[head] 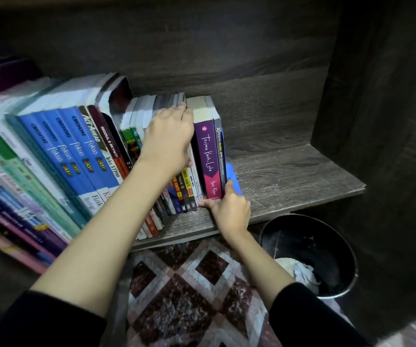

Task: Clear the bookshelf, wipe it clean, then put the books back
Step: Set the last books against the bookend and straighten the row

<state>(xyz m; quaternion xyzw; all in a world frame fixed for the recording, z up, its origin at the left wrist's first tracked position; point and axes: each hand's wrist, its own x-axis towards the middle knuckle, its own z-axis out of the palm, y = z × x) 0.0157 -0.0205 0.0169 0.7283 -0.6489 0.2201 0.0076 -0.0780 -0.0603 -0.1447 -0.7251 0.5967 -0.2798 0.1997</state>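
Nearest us, at 5 o'clock, a black bin [309, 254] sits on a patterned rug [192, 291]. Our right hand [229, 209] pinches the foot of a purple book [205, 149] on the dark wooden shelf [289, 181], fingers clamped. At 12 o'clock, our left hand [168, 136] curls over the book tops. Blue textbooks [77, 146] lean at 9 o'clock.

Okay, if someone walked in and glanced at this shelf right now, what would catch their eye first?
Probably the two bare hands working at the right end of the book row: the left hand grips the tops of some small books, while the right hand pinches the bottom of the purple book. Next, the leaning blue textbooks on the left, and the black bin on the floor below the shelf.
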